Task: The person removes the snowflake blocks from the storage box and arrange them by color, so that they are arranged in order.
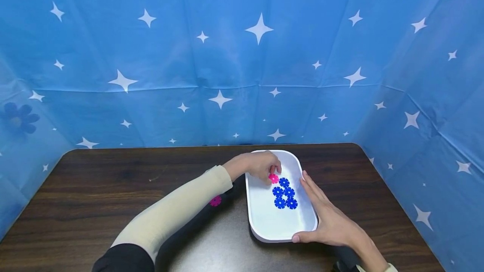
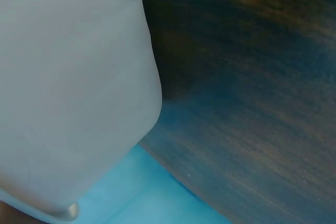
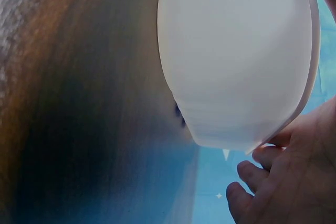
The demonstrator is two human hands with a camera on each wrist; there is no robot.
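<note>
A white tray (image 1: 264, 226) lies on the dark wooden table, right of the middle. My left hand (image 1: 261, 166) reaches over its left rim, fingertips bent down around a pink flower-shaped piece (image 1: 274, 178), which it pinches inside the tray. Several blue flower-shaped pieces (image 1: 289, 192) lie flat just below and beside the pink one. At the tray's lower right corner my right hand (image 1: 330, 219) grips it, thumb on the near rim and fingers along the right side. The right wrist view shows the tray wall (image 3: 236, 51) and the curled right fingers (image 3: 252, 174).
Another pink flower-shaped piece (image 1: 215, 200) lies on the table (image 1: 94, 192) left of the tray, partly behind the left sleeve (image 1: 177, 209). A blue curtain (image 1: 227, 53) with white stars stands along the table's back and sides.
</note>
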